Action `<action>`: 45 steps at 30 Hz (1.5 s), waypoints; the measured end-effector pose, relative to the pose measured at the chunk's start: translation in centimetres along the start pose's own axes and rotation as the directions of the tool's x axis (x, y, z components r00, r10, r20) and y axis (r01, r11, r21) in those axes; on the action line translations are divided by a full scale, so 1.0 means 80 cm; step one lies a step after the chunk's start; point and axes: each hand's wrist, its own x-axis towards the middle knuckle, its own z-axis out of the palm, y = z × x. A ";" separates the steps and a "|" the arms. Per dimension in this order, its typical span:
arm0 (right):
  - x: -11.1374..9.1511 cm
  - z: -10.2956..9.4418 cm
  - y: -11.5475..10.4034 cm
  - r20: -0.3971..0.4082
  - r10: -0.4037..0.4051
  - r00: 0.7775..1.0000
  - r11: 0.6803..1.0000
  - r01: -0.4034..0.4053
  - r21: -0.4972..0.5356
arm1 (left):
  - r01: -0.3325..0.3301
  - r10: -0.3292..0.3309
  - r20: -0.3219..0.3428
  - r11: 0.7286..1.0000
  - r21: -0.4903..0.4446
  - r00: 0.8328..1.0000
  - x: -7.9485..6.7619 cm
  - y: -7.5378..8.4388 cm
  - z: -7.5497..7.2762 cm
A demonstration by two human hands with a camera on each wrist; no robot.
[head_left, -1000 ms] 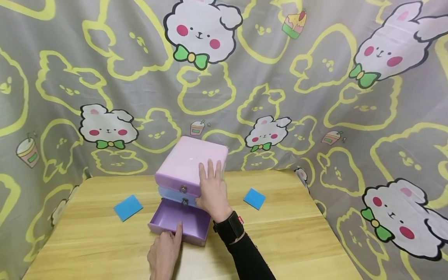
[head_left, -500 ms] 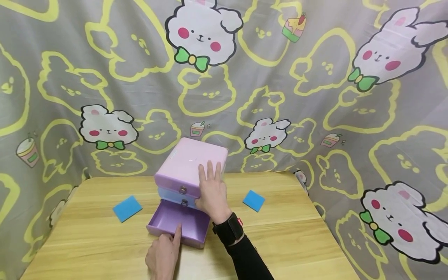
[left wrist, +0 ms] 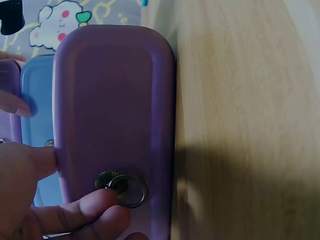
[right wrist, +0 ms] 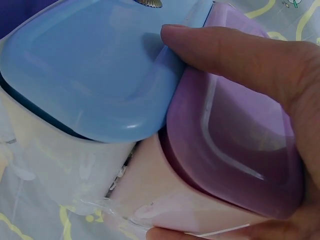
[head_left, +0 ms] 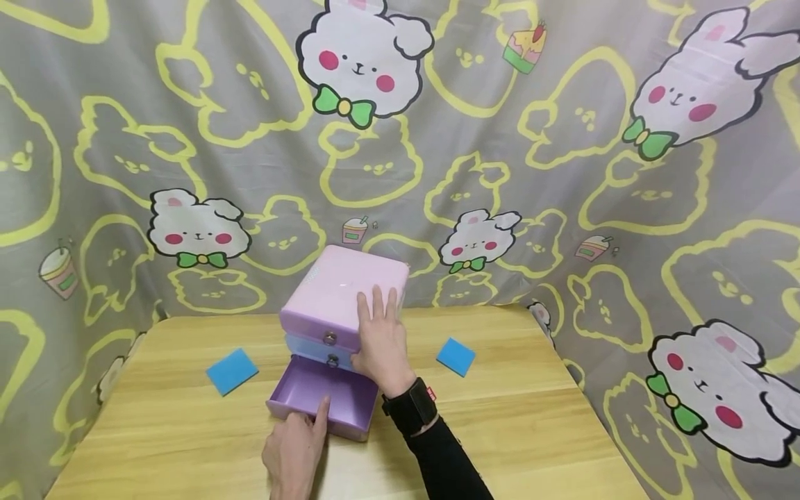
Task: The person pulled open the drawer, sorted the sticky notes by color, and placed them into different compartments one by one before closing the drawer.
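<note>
The right hand [head_left: 384, 351] lies spread over the cabinet [head_left: 337, 278] as if bracing it, while the left hand [head_left: 294, 448] pinches the pulled-out drawer [left wrist: 112, 100], perhaps touching its ring [left wrist: 147, 192].

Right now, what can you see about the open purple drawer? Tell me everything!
The purple drawer is the lowest one, under the blue drawer, pulled out, its top open. It looks like purple plastic, with a round-cornered front carrying a metal ring pull on a scalloped base. It looks level, and I see nothing lying inside. The left grip has its thumb touching the front's top edge and its fingers at the ring pull. I can't tell whether the drawer's bottom touches the table.
</note>
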 end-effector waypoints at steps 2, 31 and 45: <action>0.000 0.000 0.002 0.005 0.004 1.000 1.000 -0.004 0.002 | -0.006 0.006 -0.010 1.000 -0.003 1.000 0.001 0.000 0.000; 0.000 0.001 0.004 0.010 -0.008 1.000 1.000 0.008 -0.006 | -0.369 0.342 -0.428 0.929 0.022 0.837 0.075 -0.034 -0.063; -0.001 -0.002 0.004 0.005 -0.009 1.000 1.000 0.009 -0.013 | -0.410 0.436 -0.365 0.900 0.150 0.823 0.124 -0.069 -0.076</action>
